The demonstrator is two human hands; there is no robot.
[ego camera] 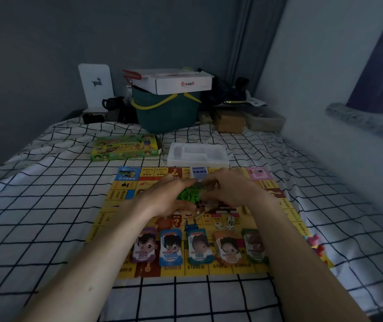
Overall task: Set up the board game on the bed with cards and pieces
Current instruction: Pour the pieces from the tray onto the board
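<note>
While over the board [116, 231], both hands [199, 194] around green pieces [187, 195].

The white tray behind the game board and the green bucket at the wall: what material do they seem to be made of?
White tray: probably thin moulded plastic, translucent, with pressed compartments. Green bucket: likely rigid plastic, smooth dark-green wall, with a yellow handle.

A home bedroom: checked bedsheet [46, 205], cluttered bedhead.

board [125, 201]: yellow, flat on the bed, frame centre
money stacks [199, 248]: five, lower board edge
dice [229, 223]: white, mid-board
green pieces [189, 195]: between the hands
</note>
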